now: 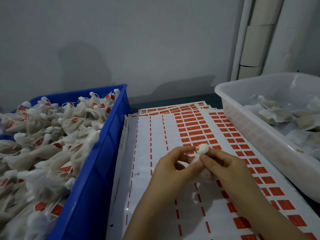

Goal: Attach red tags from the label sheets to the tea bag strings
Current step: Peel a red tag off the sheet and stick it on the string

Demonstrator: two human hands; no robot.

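A blue crate [97,153] walls the left, a clear tub [251,129] the right. Between them, flat label sheets [155,135] leave open passage.

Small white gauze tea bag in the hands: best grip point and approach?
Pinch the small white gauze tea bag at its cinched neck just under the fluffy top tuft, from either side, as the left hand and right hand do. It is narrowest there; the body bulges below.
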